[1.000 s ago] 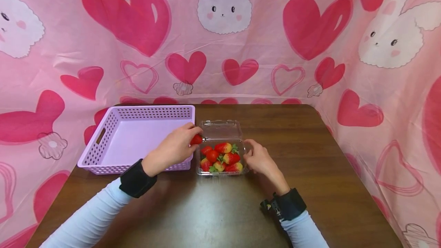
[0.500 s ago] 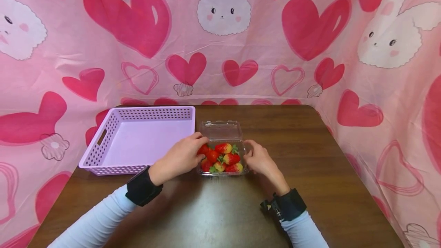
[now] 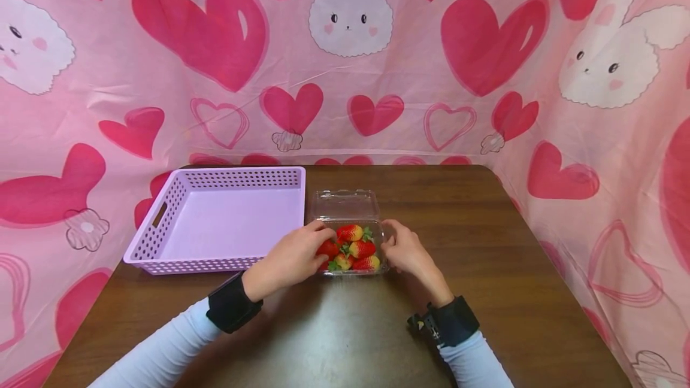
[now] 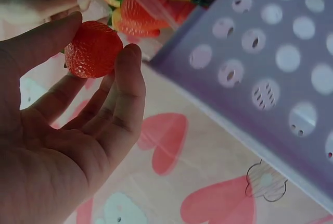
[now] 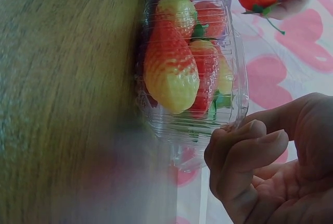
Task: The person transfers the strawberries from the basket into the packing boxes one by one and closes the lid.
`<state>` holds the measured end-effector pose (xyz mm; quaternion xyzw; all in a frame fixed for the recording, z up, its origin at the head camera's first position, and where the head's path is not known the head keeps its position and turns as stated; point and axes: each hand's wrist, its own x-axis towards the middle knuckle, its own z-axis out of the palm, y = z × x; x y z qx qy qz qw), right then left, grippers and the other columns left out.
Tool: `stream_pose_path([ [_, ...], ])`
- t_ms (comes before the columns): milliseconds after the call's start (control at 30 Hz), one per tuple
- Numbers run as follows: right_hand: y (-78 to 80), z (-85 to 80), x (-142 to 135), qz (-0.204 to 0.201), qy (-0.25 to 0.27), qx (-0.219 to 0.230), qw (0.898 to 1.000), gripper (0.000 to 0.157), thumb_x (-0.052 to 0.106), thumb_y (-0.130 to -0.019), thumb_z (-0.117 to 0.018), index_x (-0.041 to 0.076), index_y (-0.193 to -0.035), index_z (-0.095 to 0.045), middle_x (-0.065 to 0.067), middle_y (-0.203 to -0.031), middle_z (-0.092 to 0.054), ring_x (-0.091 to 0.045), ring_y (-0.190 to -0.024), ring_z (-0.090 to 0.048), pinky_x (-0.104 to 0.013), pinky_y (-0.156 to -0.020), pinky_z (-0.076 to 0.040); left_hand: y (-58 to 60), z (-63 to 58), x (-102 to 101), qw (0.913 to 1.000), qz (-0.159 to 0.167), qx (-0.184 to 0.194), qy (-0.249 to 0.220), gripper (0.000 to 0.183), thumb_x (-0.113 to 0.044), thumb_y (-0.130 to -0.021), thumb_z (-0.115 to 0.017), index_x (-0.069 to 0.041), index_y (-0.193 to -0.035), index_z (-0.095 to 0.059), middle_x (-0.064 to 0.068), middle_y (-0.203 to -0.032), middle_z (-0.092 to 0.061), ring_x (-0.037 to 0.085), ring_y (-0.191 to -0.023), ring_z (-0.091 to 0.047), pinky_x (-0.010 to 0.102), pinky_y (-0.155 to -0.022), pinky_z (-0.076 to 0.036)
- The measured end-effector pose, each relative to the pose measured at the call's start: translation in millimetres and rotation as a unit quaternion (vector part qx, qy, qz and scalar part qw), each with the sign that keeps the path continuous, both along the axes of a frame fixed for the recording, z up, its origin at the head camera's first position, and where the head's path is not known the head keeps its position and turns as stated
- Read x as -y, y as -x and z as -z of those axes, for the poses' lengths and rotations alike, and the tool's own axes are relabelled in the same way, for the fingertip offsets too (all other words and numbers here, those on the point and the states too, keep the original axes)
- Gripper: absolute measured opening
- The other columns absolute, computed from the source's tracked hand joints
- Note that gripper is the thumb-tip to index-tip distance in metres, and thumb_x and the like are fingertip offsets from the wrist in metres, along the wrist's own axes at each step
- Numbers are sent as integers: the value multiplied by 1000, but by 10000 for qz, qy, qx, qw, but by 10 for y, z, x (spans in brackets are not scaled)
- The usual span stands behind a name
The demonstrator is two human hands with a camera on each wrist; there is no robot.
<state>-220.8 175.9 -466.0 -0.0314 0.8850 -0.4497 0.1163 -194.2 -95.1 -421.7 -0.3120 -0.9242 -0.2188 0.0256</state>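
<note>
My left hand (image 3: pixel 293 257) pinches a red strawberry (image 4: pixel 93 49) between thumb and fingertips, over the left side of a clear plastic clamshell box (image 3: pixel 358 273). In the right wrist view this strawberry, with its green leaves and stem, hangs just above the box rim. Inside the box lie several red and yellow strawberries (image 3: pixel 362 248), partly covered by my left fingers in the head view. My right hand (image 3: pixel 406 248) grips the box's right rim, its fingers curled there. The clear lid (image 3: pixel 345 203) lies folded back behind the box.
To the left, right beside the box, stands a lilac basket (image 3: pixel 215 266) with perforated walls. Both sit on a dark brown wooden table (image 3: pixel 447 208). A pink cloth (image 3: pixel 345 70) with hearts and rabbits hangs behind and at the sides.
Holding the strawberry, my left hand has moved right and toward me, from the basket's edge to over the box. My right hand stays on the box rim.
</note>
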Motion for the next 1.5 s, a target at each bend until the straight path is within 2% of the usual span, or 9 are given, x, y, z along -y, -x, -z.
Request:
stream_pose_path([
  [433, 0, -11, 3, -38, -67, -78, 9999, 53, 2, -99, -63, 5, -150, -49, -10, -67, -58, -24, -48, -54, -34, -48, -50, -50, 162, -89, 9997, 199, -99, 125, 38, -12, -86, -88, -7, -122, -74, 7, -112, -69, 24, -97, -69, 45, -86, -60],
  [567, 0, -19, 1, -64, -70, -95, 9999, 53, 2, -99, -64, 5, -149, -49, -10, -67, -58, -24, -48, -54, -34, -48, -50, -65, 180, -119, 9996, 237, 10, 130, 41, -14, -86, -89, -8, -123, -74, 6, -111, -69, 23, -97, -67, 44, -87, -60],
  [767, -1, -19, -8, -70, -20, -87, 9999, 53, 2, -99, -64, 5, -149, -48, -10, -67, -58, -25, -48, -54, -34, -48, -50, -71, 222, -155, 9996, 221, 162, 74, 43, -15, -86, -89, -7, -126, -74, 7, -115, -68, 23, -100, -67, 42, -89, -60],
  [1033, -1, -10, 4, -64, 24, -31, 10000, 53, 2, -99, -64, 5, -150, -48, -10, -67, -59, -25, -49, -54, -34, -48, -50, -66, 294, -174, 9997, 210, 144, 15, 42, -18, -87, -88, -7, -126, -74, 7, -114, -66, 20, -98, -65, 38, -90, -59],
  [1233, 9, -23, -4, -39, 14, -53, 10000, 53, 2, -99, -64, 6, -149, -48, -11, -68, -59, -25, -49, -54, -34, -49, -50, -29, 284, -199, 9995, 157, 256, -58, 43, -17, -87, -88, -6, -126, -74, 9, -115, -66, 23, -99, -66, 41, -92, -59],
  [1500, -4, -10, -5, -33, 42, -9, 10000, 52, 1, -99, -64, 5, -148, -49, -11, -70, -60, -25, -50, -55, -34, -49, -50, -41, 336, -227, 9998, 113, 178, -22, 45, -20, -89, -87, -6, -129, -73, 10, -121, -67, 23, -102, -67, 43, -92, -59],
])
